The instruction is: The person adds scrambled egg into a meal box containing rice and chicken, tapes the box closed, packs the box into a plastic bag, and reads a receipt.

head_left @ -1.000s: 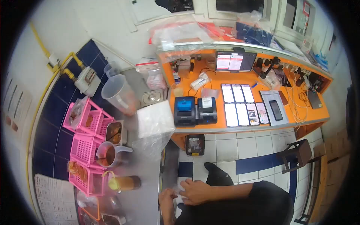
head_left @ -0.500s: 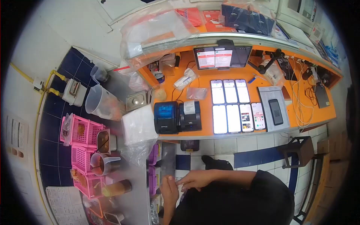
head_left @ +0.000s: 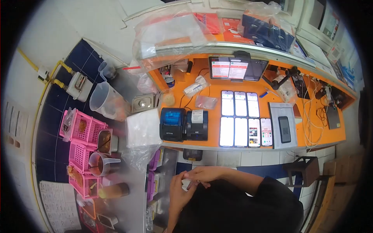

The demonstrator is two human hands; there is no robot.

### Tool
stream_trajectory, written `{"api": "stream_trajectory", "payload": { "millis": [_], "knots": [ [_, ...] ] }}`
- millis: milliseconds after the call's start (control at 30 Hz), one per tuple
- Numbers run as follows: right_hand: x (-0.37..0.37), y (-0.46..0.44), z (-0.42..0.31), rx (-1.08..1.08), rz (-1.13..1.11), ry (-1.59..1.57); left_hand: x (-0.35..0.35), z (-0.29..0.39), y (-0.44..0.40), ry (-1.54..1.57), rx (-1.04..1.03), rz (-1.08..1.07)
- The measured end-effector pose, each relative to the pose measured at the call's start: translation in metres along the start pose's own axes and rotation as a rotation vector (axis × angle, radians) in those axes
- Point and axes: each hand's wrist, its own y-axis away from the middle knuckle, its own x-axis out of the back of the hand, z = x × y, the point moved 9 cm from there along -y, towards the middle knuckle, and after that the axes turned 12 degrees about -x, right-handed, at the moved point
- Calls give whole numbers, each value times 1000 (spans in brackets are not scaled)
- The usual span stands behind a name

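My left hand [head_left: 181,192] and my right hand [head_left: 205,174] meet in front of my body, below the orange counter [head_left: 213,143]. The left fingers are bent but apart, with their tips touching the right hand near its fingers. My right hand shows its back, its loosely spread fingers pointing left and down. Nothing is visible in either hand; part of the right fingers is hidden. Nearest to the left hand is the steel worktop [head_left: 134,186]. Beyond both hands, on the counter, are several lit phones [head_left: 240,132] in two rows.
A tablet [head_left: 239,68] stands behind the phones. Two receipt printers [head_left: 172,124] sit at the counter's left end, beside white plastic bags [head_left: 143,130]. Pink baskets [head_left: 81,157] and a measuring jug [head_left: 100,165] line the left. A brown stool [head_left: 302,171] stands right.
My left hand has gone from a closed shape to bent, separated fingers against the right hand. My right hand has moved slightly up and right, its pointing finger lowered. The view has shifted slightly.
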Motion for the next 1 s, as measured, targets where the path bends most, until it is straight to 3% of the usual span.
{"api": "stream_trajectory", "payload": {
  "millis": [33, 133, 200, 233, 300, 333, 367, 433, 533, 733, 767, 1000],
  "knots": [
    [0, -1, -3, -4, -15, 40, 1, -3, 2, 2, 29, 19],
    [52, 14, -27, 158, 260, 167, 11, -8, 10, -21, 110, 122],
    [147, 38, -39, 406, 917, 605, 16, -15, 20, -12, 164, 187],
    [185, 64, -54, 30, 981, 531, 18, -23, 27, 9, 191, 209],
    [267, 110, -69, -312, 1348, 837, 18, -38, 42, 37, 241, 242],
    [327, 119, -46, -155, 1531, 887, 18, -42, 49, 55, 242, 256],
    [363, 134, -40, -173, 1563, 880, 18, -45, 55, 73, 242, 273],
    [359, 184, -82, -210, 1703, 879, 21, -49, 63, 85, 252, 311],
    [344, 214, -103, -173, 1807, 836, 16, -48, 72, 104, 295, 317],
    [308, 215, -102, -168, 1761, 750, 0, -42, 67, 182, 297, 274],
    [321, 202, -87, -69, 1753, 795, -1, -39, 65, 179, 282, 262],
    [325, 139, -68, -237, 1707, 1253, 3, -24, 53, 115, 250, 188]
  ]
}}
